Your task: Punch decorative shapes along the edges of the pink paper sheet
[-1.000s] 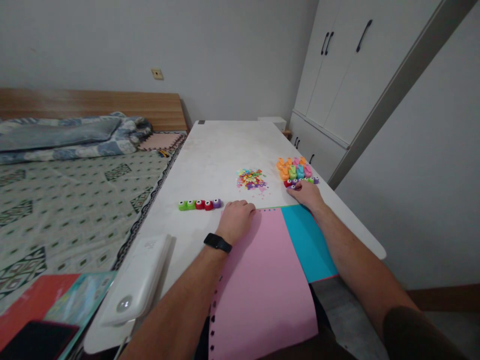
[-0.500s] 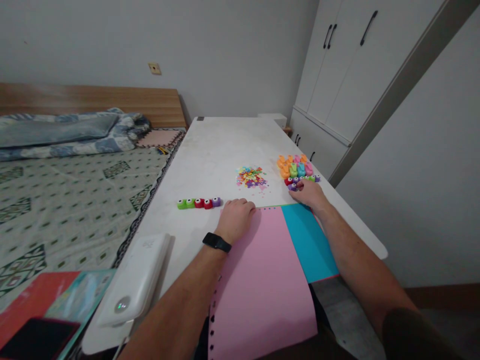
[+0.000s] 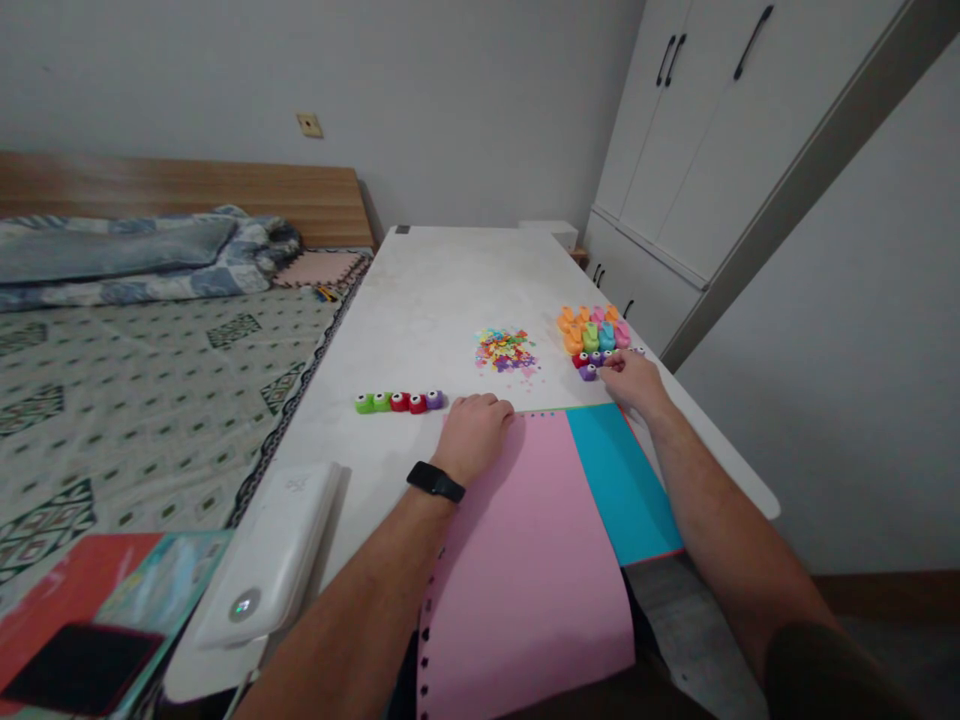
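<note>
My left hand (image 3: 478, 430), a black band on its wrist, lies palm down with bent fingers, holding the top left corner of a pink paper sheet (image 3: 532, 560). Small punched holes line the sheet's left and top edges. At the right, my right hand (image 3: 636, 380) has its fingers pinched together beside a purple craft punch (image 3: 588, 373) with an eye-like top. Whatever is between those fingertips is hidden. Several similar punches in red and purple stand behind, partly covered by the hand. A blue sheet (image 3: 626, 490) lies partly under the pink one.
A row of green, red and purple punches (image 3: 399, 402) stands left of my left hand. Colourful paper confetti (image 3: 507, 350) is heaped mid-table. Orange, green, blue and pink punches (image 3: 591, 337) stand at the right. A white power bank (image 3: 274, 550) and dark phone (image 3: 82, 668) lie at the left.
My right hand has shifted slightly right, off the front purple punch, which now shows fully. My left hand stays on the pink sheet. The view has tilted a little.
</note>
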Tool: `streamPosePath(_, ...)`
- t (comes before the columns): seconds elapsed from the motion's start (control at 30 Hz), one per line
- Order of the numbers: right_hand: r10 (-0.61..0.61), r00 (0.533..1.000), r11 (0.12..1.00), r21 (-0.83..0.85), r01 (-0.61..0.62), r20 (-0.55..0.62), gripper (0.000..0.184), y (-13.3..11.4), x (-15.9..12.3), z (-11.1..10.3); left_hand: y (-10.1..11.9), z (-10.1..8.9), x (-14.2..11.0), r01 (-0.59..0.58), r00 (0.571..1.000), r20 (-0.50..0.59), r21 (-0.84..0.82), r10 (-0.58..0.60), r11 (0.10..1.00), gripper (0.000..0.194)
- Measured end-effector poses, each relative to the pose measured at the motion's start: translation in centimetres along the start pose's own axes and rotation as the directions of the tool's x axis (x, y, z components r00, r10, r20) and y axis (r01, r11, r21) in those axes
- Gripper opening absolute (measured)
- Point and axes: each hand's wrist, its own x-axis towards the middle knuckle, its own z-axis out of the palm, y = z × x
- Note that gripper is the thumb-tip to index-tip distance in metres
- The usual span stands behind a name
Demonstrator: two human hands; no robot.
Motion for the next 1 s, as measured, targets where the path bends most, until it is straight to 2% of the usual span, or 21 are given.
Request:
streamPosePath(0.2, -0.01, 0.999, 1.0, 0.029, 0.012, -0.048, 0.023, 0.1, -0.1, 0.1, 0.1, -0.1, 0.0, 0.004, 1.0, 0.004, -0.015, -0.004, 1.0, 0.027)
streamPosePath(0.4, 0.0, 0.974, 0.981, 0.188, 0.043, -0.225, 0.027, -0.9, -0.7, 0.3, 0.6, -0.5, -0.3, 0.041, 0.998, 0.039, -0.026, -0.04, 0.999, 0.029)
streamPosePath(0.47, -0.062, 0.972, 0.972, 0.207, 0.11, -0.227, 0.026, -2.3, -0.9, 0.2, 0.6, -0.6, -0.3, 0.041, 0.998, 0.04, -0.035, -0.039, 0.999, 0.029)
streamPosePath(0.57, -0.262, 0.954, 0.931, 0.221, 0.29, -0.146, 0.025, -5.8, -1.4, -0.4, 0.7, -0.5, -0.4, 0.046, 0.998, 0.041, -0.048, -0.044, 0.998, 0.029)
streamPosePath(0.67, -0.471, 0.881, 0.857, 0.218, 0.467, -0.033, 0.023, -11.0, -2.2, -0.9, 0.6, -0.3, -0.4, 0.037, 0.999, 0.024, -0.038, -0.036, 0.999, 0.03)
streamPosePath(0.73, -0.555, 0.831, 0.809, 0.243, 0.535, 0.018, 0.022, -14.9, -3.0, -0.8, 0.5, -0.1, -0.5, 0.026, 1.0, 0.005, -0.034, -0.026, 0.999, 0.03)
streamPosePath(0.8, -0.649, 0.752, 0.752, 0.252, 0.61, 0.114, 0.024, -18.8, -3.9, -0.1, 0.4, 0.2, -0.4, 0.022, 1.0, 0.002, -0.037, -0.022, 0.999, 0.029)
streamPosePath(0.9, -0.73, 0.633, 0.683, 0.247, 0.687, 0.257, 0.029, -23.8, -5.2, 2.1, 0.3, 0.5, -0.3, 0.027, 1.0, 0.013, -0.054, -0.026, 0.998, 0.029)
streamPosePath(1.0, -0.775, 0.516, 0.614, 0.239, 0.752, 0.365, 0.033, -27.7, -6.2, 5.3, 0.3, 0.9, -0.1, 0.038, 0.999, 0.013, -0.087, -0.037, 0.995, 0.037)
